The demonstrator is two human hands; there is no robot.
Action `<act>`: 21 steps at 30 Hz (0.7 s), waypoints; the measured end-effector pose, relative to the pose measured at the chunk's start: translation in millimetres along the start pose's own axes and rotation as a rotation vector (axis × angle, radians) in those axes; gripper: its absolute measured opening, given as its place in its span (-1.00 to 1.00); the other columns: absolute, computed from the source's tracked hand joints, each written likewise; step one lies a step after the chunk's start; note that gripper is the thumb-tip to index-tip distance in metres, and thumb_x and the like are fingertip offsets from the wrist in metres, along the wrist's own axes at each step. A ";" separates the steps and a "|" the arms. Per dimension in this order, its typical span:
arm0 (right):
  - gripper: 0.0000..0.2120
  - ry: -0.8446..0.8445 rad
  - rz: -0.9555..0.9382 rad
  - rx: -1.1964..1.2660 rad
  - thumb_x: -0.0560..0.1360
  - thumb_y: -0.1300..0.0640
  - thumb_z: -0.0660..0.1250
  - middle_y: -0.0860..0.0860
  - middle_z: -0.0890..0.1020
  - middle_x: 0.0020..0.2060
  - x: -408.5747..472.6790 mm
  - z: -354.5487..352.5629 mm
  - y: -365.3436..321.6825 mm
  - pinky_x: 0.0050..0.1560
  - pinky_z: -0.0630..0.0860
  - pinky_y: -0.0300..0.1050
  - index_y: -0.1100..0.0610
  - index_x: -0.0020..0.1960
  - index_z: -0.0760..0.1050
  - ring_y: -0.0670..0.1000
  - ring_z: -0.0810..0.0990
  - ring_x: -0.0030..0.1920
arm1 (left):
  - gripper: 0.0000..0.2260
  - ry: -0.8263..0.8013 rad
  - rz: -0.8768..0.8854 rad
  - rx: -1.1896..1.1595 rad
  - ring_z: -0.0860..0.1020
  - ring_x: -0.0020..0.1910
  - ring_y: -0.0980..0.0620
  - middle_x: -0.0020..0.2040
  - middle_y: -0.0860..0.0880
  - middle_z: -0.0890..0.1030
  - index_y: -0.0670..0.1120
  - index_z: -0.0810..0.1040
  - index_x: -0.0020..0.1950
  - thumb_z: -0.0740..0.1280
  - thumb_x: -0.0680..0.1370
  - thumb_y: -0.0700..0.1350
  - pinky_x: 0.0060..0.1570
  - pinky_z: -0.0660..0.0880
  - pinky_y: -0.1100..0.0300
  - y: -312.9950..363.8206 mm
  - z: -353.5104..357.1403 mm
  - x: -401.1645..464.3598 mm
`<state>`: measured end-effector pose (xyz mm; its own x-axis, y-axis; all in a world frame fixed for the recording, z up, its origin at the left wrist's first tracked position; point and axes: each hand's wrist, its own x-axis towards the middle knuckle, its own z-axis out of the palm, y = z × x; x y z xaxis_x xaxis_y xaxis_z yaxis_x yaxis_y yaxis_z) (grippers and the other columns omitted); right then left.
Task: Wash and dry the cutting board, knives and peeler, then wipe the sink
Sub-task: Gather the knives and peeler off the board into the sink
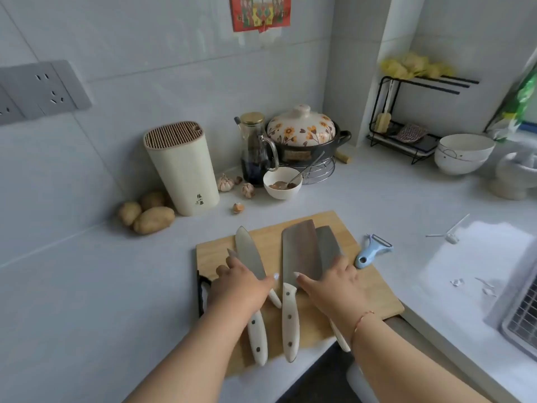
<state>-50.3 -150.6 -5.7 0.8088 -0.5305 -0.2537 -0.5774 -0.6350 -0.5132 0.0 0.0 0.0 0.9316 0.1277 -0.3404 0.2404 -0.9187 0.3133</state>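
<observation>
A wooden cutting board [374, 289] lies on the white counter with several white-handled knives on it. A pointed chef's knife [248, 254] lies at the left, with a smaller knife partly under my left hand. A broad cleaver [299, 251] is in the middle and a second cleaver [327, 242] lies right of it. My left hand [241, 286] lies flat over the left knives. My right hand [331, 283] lies flat over the cleaver blades. A light blue peeler [373, 251] rests on the board's right edge. The sink [520, 324] shows at the far right.
A cream knife block [183, 170] stands behind the board, with potatoes [145, 213] and garlic [226, 182] beside it. A small bowl with a spoon [282, 183], an oil bottle [255, 149] and a flowered clay pot [302, 132] stand further back. A black rack [406, 132] and a white bowl [462, 152] are at right.
</observation>
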 end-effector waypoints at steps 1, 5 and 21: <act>-0.10 -0.011 0.023 -0.027 0.35 -0.41 0.28 0.11 0.33 0.32 -1.5 3.1 0.2 0.30 0.37 -0.01 0.13 0.44 0.09 0.12 0.33 0.33 | -0.18 -0.031 -0.038 0.025 0.46 0.23 -0.18 0.31 -0.13 0.37 -0.12 0.16 0.40 0.27 0.39 0.42 0.02 0.47 0.04 0.7 2.2 0.4; 0.01 -0.022 0.059 -0.126 0.30 -0.50 0.21 0.10 0.28 0.35 -9.4 14.4 2.5 0.32 0.34 0.04 0.08 0.49 -0.03 0.13 0.26 0.38 | -0.13 -0.070 -0.134 0.063 0.49 0.20 -0.14 0.28 -0.12 0.42 -0.12 0.09 0.42 0.26 0.38 0.44 -0.09 0.43 0.06 5.3 19.3 0.2; 0.15 -0.075 0.074 -0.218 0.28 -0.46 0.27 0.08 0.21 0.39 -24.6 30.5 1.6 0.28 0.29 0.10 0.09 0.53 -0.28 0.09 0.15 0.41 | -0.51 -0.030 -0.163 -0.164 0.60 -0.05 -0.07 0.05 -0.02 0.59 -0.15 0.35 0.11 0.45 0.34 0.06 -0.35 0.38 0.21 -5.4 37.3 14.8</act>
<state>-67.7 -121.4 -25.2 0.7645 -0.5425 -0.3482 -0.6394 -0.7065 -0.3034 2.3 -7.1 -39.8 0.8689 0.2564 -0.4234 0.4305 -0.8136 0.3908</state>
